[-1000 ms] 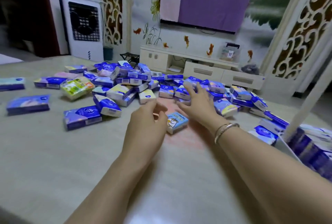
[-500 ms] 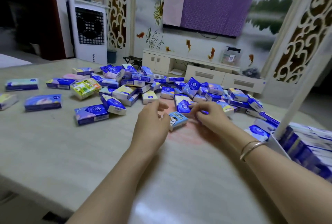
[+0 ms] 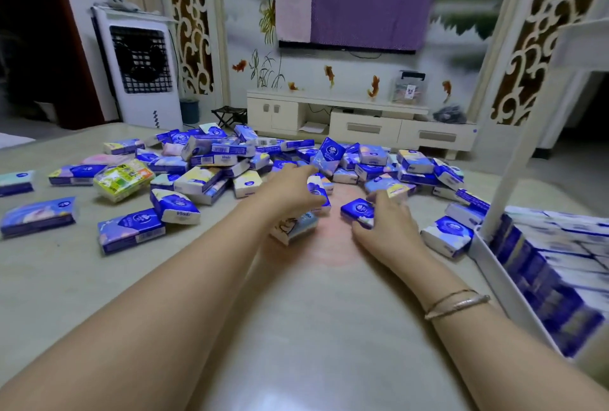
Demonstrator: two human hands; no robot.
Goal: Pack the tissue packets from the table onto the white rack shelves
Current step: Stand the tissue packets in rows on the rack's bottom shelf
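We see two hands over dozens of tissue packets on the tabletop. Our left hand grasps one blue packet; our right hand grasps another packet

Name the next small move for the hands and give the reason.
Probably lift the blue plastic tissue packet under the right hand and carry it right to the white rack shelf: fingers already curl on it, and the shelf, beside that arm, holds rows of packets.
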